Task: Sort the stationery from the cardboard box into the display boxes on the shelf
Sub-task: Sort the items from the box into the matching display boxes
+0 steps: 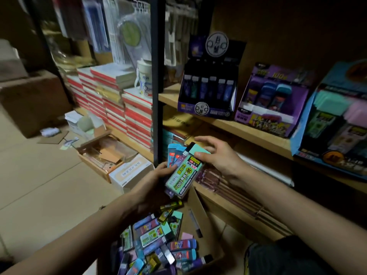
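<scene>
Dim shelf (248, 130) behind, left hand (156, 176) is gripping stacked cases (172, 154) while right hand (215, 155) is pinching the mint case (183, 174), likely needing the blue display box (300, 136).

Three display boxes stand on the shelf (248, 132) as I look on: a dark display box (208, 108) showing six cases in its front row, a purple display box (258, 114) showing three, and a blue display box (309, 143) cut off by the frame. Two hands, the left hand (158, 175) and the right hand (214, 155), hold at least three lead cases (183, 173). One cardboard box (206, 221) holds more loose cases (155, 237) than I can count.
</scene>
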Demonstrator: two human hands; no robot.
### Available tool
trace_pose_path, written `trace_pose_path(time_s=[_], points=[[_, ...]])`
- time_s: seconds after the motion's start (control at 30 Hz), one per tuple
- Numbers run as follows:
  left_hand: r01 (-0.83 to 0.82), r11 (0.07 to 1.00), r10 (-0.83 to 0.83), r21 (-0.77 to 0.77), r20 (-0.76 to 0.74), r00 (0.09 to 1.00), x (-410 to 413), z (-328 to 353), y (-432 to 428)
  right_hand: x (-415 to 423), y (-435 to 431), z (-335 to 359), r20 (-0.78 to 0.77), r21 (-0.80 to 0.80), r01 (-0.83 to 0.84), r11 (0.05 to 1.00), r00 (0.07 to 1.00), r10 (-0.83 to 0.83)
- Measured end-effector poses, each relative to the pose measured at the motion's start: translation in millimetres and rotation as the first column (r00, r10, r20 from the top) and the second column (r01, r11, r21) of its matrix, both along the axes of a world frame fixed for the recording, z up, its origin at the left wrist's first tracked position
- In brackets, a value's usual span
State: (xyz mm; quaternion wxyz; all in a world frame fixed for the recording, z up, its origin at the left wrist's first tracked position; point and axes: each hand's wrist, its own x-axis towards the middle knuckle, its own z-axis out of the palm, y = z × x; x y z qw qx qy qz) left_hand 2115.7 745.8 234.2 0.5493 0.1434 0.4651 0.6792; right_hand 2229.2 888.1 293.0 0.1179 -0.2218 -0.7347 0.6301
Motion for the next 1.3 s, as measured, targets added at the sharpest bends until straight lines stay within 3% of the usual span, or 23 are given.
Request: trace_pose_path(time_s=[0.1, 0.2, 0.37, 0.5, 0.63, 0.8, 0.97, 1.07, 1.2, 1.3], points=[[0.002, 1.0, -0.003, -0.018, -0.089, 0.996, -3.3, 21.2, -5.6, -8.4, -4.7, 10.0, -0.029, 0.037, 0.02, 0.999, 0.999, -0.019], [-0.032, 0.998, 0.034, 0.05, -0.049, 0.998, -2.0, 32.4, -12.3, -19.8, -9.6, 11.3, -0.065, -0.067, 0.115, 0.991, 0.991, -0.119], [-0.131, 0.981, 0.151, 0.143, -0.143, 0.978, 1.8, 45.5, 6.9, -23.2, -1.6, 23.3, -0.058, -0.154, 0.219, 0.963, 0.971, -0.23], [-0.139, 0.969, 0.184, 0.205, -0.223, 0.957, 10.2, 53.6, 26.1, -7.4, 20.3, 37.2, -0.115, -0.051, 0.293, 0.955, 0.948, -0.297], [-0.157, 0.954, 0.201, 0.258, -0.155, 0.967, 21.3, 66.2, 54.7, 23.9, 48.0, 48.3, -0.209, -0.066, 0.371, 0.926, 0.903, -0.376], [-0.119, 0.952, 0.192, 0.282, -0.246, 0.95, 46.1, 83.5, 87.9, 79.4, 83.6, 65.3, -0.259, -0.095, 0.537, 0.838, 0.8, -0.542], [-0.06, 0.956, 0.145, 0.286, -0.286, 0.947, 59.5, 81.3, 98.1, 140.0, 117.7, 96.9, -0.464, 0.085, 0.743, 0.664, 0.62, -0.633], [-0.06, 0.959, 0.144, 0.275, -0.298, 0.944, 63.2, 78.6, 97.4, 162.0, 132.4, 113.9, -0.554, 0.237, 0.802, 0.548, 0.575, -0.602], [-0.07, 0.962, 0.158, 0.264, -0.327, 0.932, 62.5, 76.2, 94.0, 166.4, 145.1, 125.0, -0.551, 0.571, 0.74, 0.356, 0.667, -0.502], [-0.065, 0.965, 0.15, 0.255, -0.328, 0.933, 60.9, 75.1, 92.2, 163.0, 148.7, 122.2, -0.472, 0.687, 0.637, 0.348, 0.756, -0.452]])
